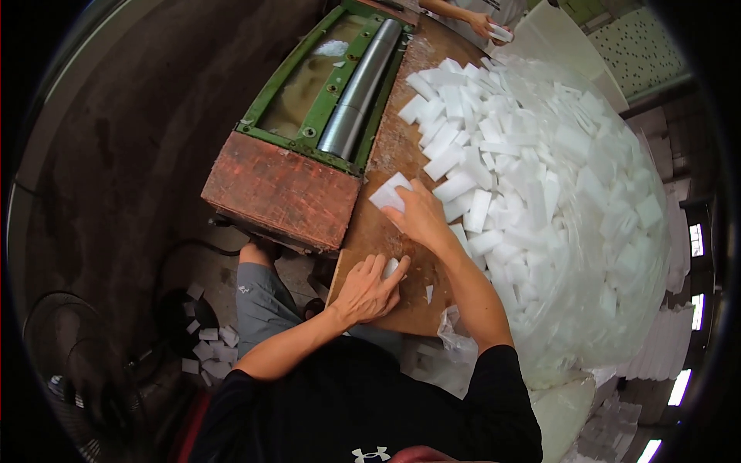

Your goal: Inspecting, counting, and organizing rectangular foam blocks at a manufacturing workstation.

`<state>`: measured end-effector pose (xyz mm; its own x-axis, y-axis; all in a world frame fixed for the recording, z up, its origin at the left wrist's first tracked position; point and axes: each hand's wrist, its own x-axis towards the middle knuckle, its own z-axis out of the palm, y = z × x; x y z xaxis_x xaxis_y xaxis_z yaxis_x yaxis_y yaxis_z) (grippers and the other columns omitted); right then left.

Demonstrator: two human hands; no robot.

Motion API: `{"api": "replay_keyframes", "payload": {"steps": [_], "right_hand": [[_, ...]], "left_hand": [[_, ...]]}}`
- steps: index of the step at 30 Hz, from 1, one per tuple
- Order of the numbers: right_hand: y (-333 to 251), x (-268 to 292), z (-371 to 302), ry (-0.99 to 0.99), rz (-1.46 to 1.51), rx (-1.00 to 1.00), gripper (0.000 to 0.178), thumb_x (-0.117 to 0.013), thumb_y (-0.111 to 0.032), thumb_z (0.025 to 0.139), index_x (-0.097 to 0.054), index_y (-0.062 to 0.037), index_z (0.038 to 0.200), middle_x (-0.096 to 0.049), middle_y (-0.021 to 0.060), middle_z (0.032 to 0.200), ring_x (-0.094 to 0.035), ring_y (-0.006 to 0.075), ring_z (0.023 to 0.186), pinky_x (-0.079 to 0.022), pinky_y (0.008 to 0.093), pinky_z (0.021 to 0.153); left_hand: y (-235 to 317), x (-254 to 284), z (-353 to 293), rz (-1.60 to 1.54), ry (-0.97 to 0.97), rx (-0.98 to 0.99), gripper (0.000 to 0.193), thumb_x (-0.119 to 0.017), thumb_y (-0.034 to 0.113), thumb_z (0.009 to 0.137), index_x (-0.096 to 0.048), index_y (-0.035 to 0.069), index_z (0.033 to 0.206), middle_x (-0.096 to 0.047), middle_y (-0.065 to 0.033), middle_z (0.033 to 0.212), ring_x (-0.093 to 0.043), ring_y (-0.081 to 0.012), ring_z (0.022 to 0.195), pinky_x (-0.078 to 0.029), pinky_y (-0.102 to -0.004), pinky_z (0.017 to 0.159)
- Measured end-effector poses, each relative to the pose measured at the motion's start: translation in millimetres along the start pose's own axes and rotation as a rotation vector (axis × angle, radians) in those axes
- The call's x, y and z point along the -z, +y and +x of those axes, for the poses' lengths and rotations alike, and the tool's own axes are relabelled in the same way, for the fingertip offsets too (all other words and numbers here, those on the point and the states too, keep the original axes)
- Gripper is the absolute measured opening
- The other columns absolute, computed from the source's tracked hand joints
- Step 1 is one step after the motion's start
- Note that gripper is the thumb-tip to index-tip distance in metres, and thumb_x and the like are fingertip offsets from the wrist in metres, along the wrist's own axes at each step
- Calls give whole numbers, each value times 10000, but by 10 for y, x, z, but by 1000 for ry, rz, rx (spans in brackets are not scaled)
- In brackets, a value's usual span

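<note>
My right hand grips a flat white foam block by its right side, over the wooden tabletop. Closer to me, my left hand is closed, with a small white foam piece between thumb and fingers. Most of that piece is hidden by the fingers. To the right of both hands, a big heap of white foam blocks spills from a clear plastic bag. A small white scrap lies on the wood beside my left hand.
Ahead on the left stands a machine with a green frame, a shiny metal roller and a worn red box end. Several foam pieces lie on the floor at left. Across the table, another person's hand holds a white piece.
</note>
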<state>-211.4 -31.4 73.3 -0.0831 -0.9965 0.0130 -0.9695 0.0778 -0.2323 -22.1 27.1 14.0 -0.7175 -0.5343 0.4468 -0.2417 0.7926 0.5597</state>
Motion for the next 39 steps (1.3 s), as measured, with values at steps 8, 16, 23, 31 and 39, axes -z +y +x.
{"api": "replay_keyframes", "payload": {"steps": [8, 16, 23, 31, 39], "right_hand": [[170, 97, 1051, 247, 248, 392, 341, -802, -296, 806, -652, 10, 807, -572, 181, 864, -605, 376, 792, -494, 443, 683], [111, -147, 1494, 130, 151, 441, 316, -823, -274, 785, -663, -3, 797, -565, 132, 844, -611, 313, 774, -497, 397, 672], [-158, -124, 1835, 75, 114, 467, 318, -804, -320, 785, -686, -27, 812, -593, 122, 866, -631, 330, 776, -503, 407, 677], [-568, -293, 2052, 238, 171, 488, 397, -797, -424, 757, -721, -36, 800, -626, 143, 861, -663, 343, 783, -546, 432, 715], [-512, 187, 302, 274, 1188, -128, 360, -706, -331, 938, -721, 25, 893, -698, 34, 765, -624, 87, 675, -494, 284, 596]], "left_hand": [[-106, 55, -46, -217, 76, 72, 573, -658, 231, 886, -502, 49, 1406, -516, -150, 955, -554, -303, 851, -487, -391, 703], [-171, 49, -46, -281, 133, 77, 585, -674, 240, 887, -510, 36, 1410, -571, -172, 1040, -562, -313, 836, -498, -400, 721], [-199, 89, -23, -338, 195, 78, 603, -672, 218, 875, -495, -14, 1402, -582, -175, 1055, -560, -314, 821, -495, -403, 730], [-154, 50, -65, -315, 214, 150, 586, -672, 187, 866, -486, -48, 1371, -571, -205, 998, -579, -353, 847, -501, -419, 752], [-217, 278, -87, -935, 811, 603, 234, -550, 164, 1023, -517, 23, 1208, -581, -30, 1038, -557, -105, 882, -477, -265, 788]]}}
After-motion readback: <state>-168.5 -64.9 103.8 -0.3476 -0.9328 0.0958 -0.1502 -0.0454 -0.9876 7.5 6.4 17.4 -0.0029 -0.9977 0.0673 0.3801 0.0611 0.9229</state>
